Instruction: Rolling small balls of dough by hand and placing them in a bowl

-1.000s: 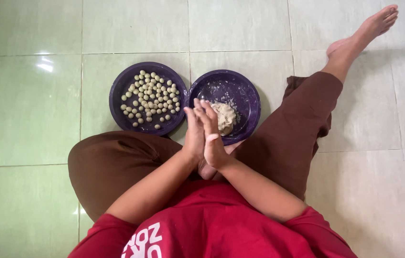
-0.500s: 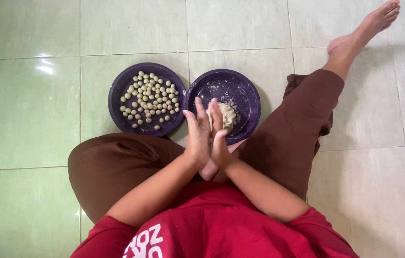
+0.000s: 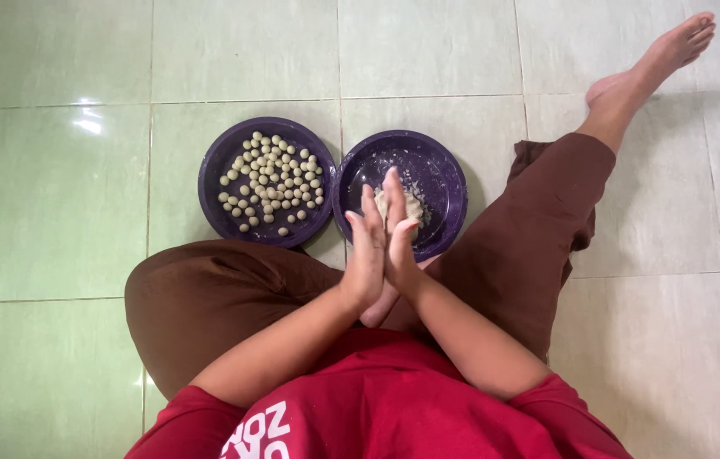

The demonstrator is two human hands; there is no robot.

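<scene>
Head: dough balls (image 3: 272, 181) (purple plate (image 3: 217, 161)) beside hands.

Pale green tiled floor (image 3: 54, 204) with grey grout lines, a bright glare spot (image 3: 88, 126) on one tile at upper left. Brown trousers (image 3: 207, 306) on folded legs, one leg stretched toward upper right and ending in a bare foot (image 3: 649, 72) resting on the tiles. Red shirt (image 3: 394, 408) with white lettering along the bottom edge.
</scene>
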